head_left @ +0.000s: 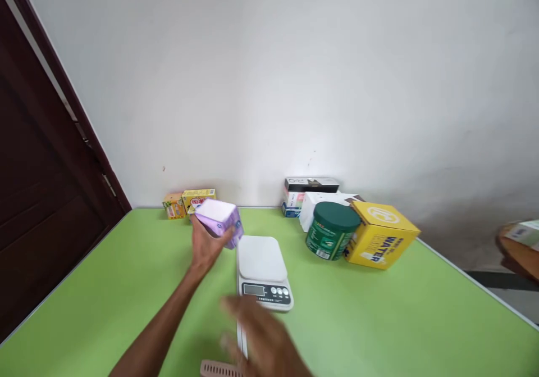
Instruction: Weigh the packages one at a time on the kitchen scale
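My left hand [206, 245] is closed around a purple pack with a white top [219, 211], held tilted at the far left of a white kitchen scale [261, 259]. The scale lies flat with its display and buttons facing me, and its platform bears nothing. Just in front of the scale is my right hand [265, 337], smeared by motion. Its thumb and forefinger look apart, with nothing visible between them. A pinkish slotted object [219, 368] shows at the bottom edge beside this hand, cut off by the frame.
On the green table [357, 321], two small yellow and orange boxes [197, 199] stand by the wall at left. A green lidded tub [330, 231], a yellow box [381, 236], a white box [309, 205] and stacked small boxes [311, 185] are at right.
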The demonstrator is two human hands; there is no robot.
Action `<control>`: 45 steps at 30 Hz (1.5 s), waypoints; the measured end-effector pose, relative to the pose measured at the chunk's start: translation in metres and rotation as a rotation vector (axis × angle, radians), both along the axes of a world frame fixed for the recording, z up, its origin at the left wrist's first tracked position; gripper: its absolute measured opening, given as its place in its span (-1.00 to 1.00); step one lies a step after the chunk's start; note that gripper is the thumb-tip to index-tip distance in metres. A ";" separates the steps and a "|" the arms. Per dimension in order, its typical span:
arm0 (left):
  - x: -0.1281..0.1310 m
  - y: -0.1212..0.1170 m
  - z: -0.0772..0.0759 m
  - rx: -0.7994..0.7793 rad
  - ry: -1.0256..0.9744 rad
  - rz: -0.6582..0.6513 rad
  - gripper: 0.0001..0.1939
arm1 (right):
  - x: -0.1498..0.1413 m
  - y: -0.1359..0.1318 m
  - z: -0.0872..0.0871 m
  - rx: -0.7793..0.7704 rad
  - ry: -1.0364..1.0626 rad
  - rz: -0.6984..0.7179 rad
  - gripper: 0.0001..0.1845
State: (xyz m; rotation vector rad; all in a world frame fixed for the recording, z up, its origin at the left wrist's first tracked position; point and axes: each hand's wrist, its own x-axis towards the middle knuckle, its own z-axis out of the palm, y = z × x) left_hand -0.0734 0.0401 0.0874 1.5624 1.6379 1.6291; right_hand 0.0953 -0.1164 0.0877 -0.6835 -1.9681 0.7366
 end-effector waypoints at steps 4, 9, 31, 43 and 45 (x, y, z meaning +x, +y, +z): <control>0.067 -0.015 -0.018 -0.060 0.062 -0.080 -0.22 | 0.050 0.067 -0.038 0.119 0.116 -0.611 -0.57; 0.105 -0.013 -0.040 -0.105 0.176 -0.045 -0.19 | 0.068 0.096 -0.082 0.060 0.139 -0.662 -0.52; 0.013 -0.021 -0.111 -0.231 -0.070 0.000 -0.22 | 0.123 0.118 -0.124 -0.311 0.213 -0.877 -0.49; 0.009 -0.023 -0.106 -0.250 -0.006 -0.011 -0.28 | 0.121 0.114 -0.117 -0.324 0.211 -0.867 -0.53; 0.011 -0.025 -0.105 -0.205 -0.005 0.017 -0.20 | 0.118 0.111 -0.113 -0.301 0.228 -0.873 -0.52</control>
